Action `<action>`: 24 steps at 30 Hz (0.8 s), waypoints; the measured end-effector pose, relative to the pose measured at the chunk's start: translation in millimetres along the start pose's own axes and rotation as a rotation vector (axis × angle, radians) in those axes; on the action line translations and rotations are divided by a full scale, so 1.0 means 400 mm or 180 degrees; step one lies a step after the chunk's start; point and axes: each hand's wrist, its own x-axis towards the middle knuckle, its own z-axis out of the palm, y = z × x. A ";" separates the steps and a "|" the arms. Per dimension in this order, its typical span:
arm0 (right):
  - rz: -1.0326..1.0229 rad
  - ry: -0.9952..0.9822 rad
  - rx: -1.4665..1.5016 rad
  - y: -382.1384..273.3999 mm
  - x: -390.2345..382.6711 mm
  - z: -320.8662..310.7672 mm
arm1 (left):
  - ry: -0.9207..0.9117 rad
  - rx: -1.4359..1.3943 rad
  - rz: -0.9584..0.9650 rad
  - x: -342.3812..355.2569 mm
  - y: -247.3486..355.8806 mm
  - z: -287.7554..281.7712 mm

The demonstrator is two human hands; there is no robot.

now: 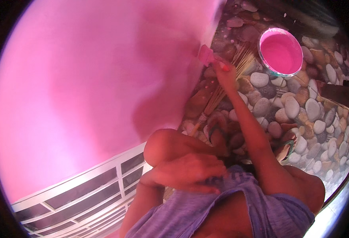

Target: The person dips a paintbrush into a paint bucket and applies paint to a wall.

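Note:
My right hand [225, 75] is closed around a paintbrush [205, 55] coated in pink. Its bristle end touches the pink wall [95, 79] near the wall's bottom edge. Much of the brush handle is hidden in my fingers. My left hand [196, 168] rests across my lap beside my bent knee, fingers stretched out and holding nothing. A bucket [260, 51] with pink paint [279, 53] inside stands to the right of my right hand. Beneath my right wrist, a stick broom [212, 102] lies on the floor along the wall.
The floor [267, 107] has a pebble pattern, with pink drops near the wall. Sandalled feet [287, 150] are beneath me. White-framed dark panes [83, 186] fill the lower left. A dark flat object [337, 95] lies at the right edge.

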 end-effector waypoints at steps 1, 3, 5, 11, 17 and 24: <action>0.0152 -0.0284 -0.0188 -0.020 -0.029 0.032 | 0.0036 -0.0004 -0.0066 -0.016 0.012 0.005; -0.0340 -0.0446 -0.0876 -0.033 -0.061 0.039 | -0.0087 -0.0035 0.0027 -0.006 -0.011 0.010; -0.0791 -0.0546 -0.1014 -0.086 -0.108 0.099 | -0.0123 -0.0037 0.0010 -0.001 -0.015 0.007; 0.0268 -0.1182 0.0832 -0.229 -0.136 0.129 | -0.0053 0.0072 0.0070 -0.013 -0.014 0.007; 0.1020 -0.0487 0.0540 -0.005 -0.118 0.022 | -0.0060 0.0100 0.0033 -0.005 -0.009 0.004; -0.0607 -0.0751 -0.1464 -0.104 -0.179 0.113 | -0.0086 0.0161 -0.0033 -0.006 -0.002 0.009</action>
